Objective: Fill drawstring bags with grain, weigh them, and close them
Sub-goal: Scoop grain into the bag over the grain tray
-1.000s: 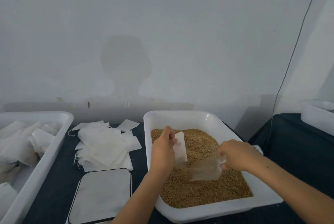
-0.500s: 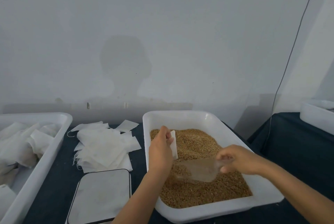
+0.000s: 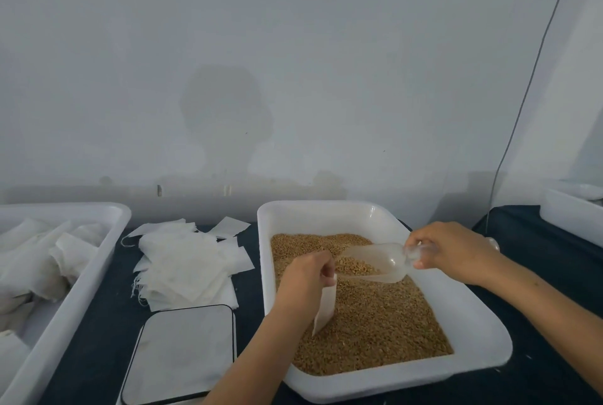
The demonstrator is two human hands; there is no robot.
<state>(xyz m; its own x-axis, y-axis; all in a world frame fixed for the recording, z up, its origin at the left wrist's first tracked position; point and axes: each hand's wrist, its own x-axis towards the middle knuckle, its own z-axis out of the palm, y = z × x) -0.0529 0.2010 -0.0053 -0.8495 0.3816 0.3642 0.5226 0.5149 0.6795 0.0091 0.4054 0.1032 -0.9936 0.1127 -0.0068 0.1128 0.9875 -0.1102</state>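
A white tub [image 3: 483, 332] full of brown grain [image 3: 375, 323] stands in front of me. My left hand [image 3: 305, 277] pinches the top of a small white drawstring bag [image 3: 325, 308], which hangs down onto the grain. My right hand [image 3: 453, 249] grips the handle of a clear plastic scoop [image 3: 375, 262]. The scoop holds some grain and is tilted with its mouth toward the bag's top. A flat scale [image 3: 182, 352] with a pale platform lies left of the tub.
A pile of empty white bags [image 3: 189, 264] lies behind the scale. A long white tub [image 3: 81, 277] at the left holds filled bags. Another white tub [image 3: 571, 212] sits at the right edge. A cable [image 3: 535, 68] hangs down the wall.
My right hand has lifted the scoop out of the grain, loaded, and brought it up toward the bag's top. My left hand has lowered the bag so that it hangs onto the grain.
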